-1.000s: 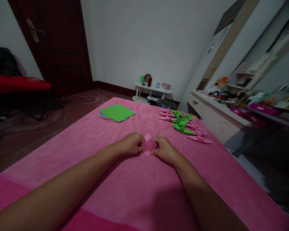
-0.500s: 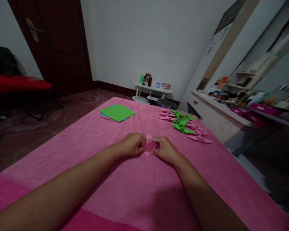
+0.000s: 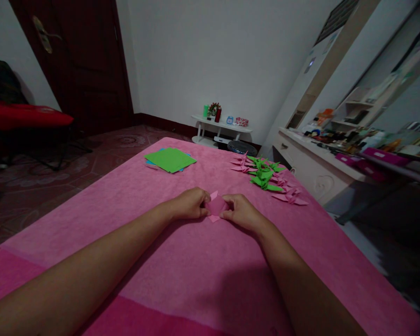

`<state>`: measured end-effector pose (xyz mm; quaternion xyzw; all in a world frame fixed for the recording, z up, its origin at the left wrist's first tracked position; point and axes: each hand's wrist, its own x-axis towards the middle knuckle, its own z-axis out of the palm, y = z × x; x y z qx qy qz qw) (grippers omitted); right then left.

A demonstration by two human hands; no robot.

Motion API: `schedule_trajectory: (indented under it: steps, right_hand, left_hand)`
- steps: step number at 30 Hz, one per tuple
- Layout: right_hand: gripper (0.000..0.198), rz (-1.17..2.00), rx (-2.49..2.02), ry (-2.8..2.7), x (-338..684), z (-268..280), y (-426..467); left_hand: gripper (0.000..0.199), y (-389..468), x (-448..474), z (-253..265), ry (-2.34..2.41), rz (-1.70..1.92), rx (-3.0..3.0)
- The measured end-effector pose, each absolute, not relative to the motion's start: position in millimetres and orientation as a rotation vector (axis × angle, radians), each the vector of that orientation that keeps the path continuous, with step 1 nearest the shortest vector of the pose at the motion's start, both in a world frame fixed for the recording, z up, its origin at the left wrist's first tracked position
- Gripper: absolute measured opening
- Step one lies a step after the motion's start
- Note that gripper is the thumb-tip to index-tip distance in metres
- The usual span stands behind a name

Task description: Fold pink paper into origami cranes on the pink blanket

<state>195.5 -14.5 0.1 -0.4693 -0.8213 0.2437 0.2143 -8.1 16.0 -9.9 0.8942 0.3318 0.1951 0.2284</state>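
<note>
A small folded sheet of pink origami paper (image 3: 217,206) lies between my hands on the pink cloth (image 3: 182,270). Its near and far corners stick out as points, and its middle part is spread wider. My left hand (image 3: 193,203) pinches the left side of the paper between thumb and fingers. On the right side, my right hand (image 3: 241,211) grips it the same way. The fingertips cover both side edges of the paper.
Farther back on the left lies a stack of square paper (image 3: 170,160), green on top with blue beneath. Several folded cranes, green (image 3: 264,179) and pink (image 3: 290,198), sit at the right. Beyond the cloth's right edge stands a cluttered dresser (image 3: 315,154).
The paper's middle has opened into a broader shape between my fingers. Both hands keep their hold, nearly in the same place, and the view has shifted slightly.
</note>
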Motion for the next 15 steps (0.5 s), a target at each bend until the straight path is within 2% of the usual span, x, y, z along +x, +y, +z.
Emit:
schedule_trajectory:
  steps: [4,7,10,15]
  right_hand:
    - [0.016,0.375,-1.369,-2.384,189.6,5.3,-20.8]
    - [0.031,0.178,-1.352,-2.48,186.1,9.9,-26.8]
    - [0.046,0.062,-1.33,-2.555,183.4,14.1,-31.9]
    - [0.058,-0.036,-1.338,-2.573,181.8,16.6,-35.9]
  left_hand:
    - [0.004,14.2,-7.4,-9.8,0.934,0.55,2.47]
    - [0.004,12.2,-7.8,-9.3,0.946,0.546,2.483]
    - [0.005,11.2,-8.4,-9.0,0.945,0.546,2.49]
    - [0.005,10.4,-8.8,-9.1,0.907,0.551,2.576]
